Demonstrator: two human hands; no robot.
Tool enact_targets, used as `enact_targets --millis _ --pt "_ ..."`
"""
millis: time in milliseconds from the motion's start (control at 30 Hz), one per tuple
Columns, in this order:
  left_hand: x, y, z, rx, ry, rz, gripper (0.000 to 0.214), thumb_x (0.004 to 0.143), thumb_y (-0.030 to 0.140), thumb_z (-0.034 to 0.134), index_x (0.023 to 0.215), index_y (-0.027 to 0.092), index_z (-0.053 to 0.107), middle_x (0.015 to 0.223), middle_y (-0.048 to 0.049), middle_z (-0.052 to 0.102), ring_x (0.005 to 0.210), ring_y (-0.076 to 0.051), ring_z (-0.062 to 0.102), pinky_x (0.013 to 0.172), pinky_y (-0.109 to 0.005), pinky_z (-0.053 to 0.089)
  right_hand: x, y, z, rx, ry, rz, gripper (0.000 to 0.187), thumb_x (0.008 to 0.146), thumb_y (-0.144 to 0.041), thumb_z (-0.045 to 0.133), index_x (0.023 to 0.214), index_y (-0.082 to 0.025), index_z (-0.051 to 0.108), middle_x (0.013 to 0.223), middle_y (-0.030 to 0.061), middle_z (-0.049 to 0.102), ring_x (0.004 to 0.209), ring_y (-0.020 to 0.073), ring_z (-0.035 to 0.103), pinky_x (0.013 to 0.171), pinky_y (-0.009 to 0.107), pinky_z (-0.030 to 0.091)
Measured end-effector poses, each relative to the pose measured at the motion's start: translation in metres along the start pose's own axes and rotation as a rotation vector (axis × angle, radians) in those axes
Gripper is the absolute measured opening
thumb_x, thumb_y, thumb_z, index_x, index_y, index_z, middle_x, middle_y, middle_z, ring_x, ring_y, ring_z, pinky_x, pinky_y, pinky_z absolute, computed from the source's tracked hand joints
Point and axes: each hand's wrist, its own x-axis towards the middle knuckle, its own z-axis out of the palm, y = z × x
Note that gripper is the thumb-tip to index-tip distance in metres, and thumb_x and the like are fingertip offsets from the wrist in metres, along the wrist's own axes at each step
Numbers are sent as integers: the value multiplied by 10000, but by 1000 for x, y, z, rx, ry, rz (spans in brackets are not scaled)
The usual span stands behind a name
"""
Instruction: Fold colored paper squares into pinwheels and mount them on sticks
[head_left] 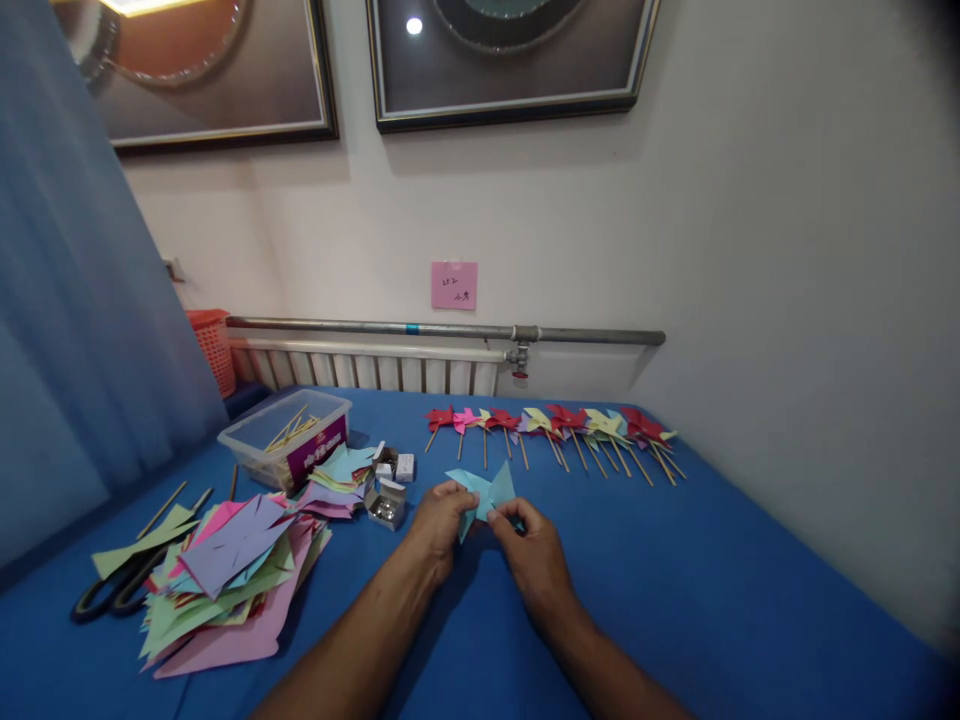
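a blue surface (675, 610) runs up to a white radiator (367, 370) under a pale wall (750, 250). above it the left hand (436, 520) has its fingers clamped on one side of a light blue paper pinwheel (489, 490); the right hand (536, 560) pinches its lower right. beyond lies a row of pinwheels on sticks (566, 418); leftward, stacked paper (236, 550).

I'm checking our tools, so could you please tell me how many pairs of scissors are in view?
1: dark-handled scissors on the left, partly covered by light green paper, beside the coloured paper stack. Others could be hidden under that stack.
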Motion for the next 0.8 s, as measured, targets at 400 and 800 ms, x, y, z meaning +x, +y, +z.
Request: enact_targets --millis 400,800 --pt "0 -4 1 -27 13 -23 287 543 246 796 571 178 518 522 32 539 471 -93 493 488 -230 385 1 6 2 -27 37 51 294 759 -475 582 603 -227 559 577 -31 555 605 175 504 614 284 402" --pt "-1 -5 2 90 77 -27 307 538 290 797 590 191 511 500 58 489 452 -85 444 488 -237 378 1 4 2 -120 85 83 278 731 -455 618 569 -243 541 535 -42 560 566 176 520 584 282 394"
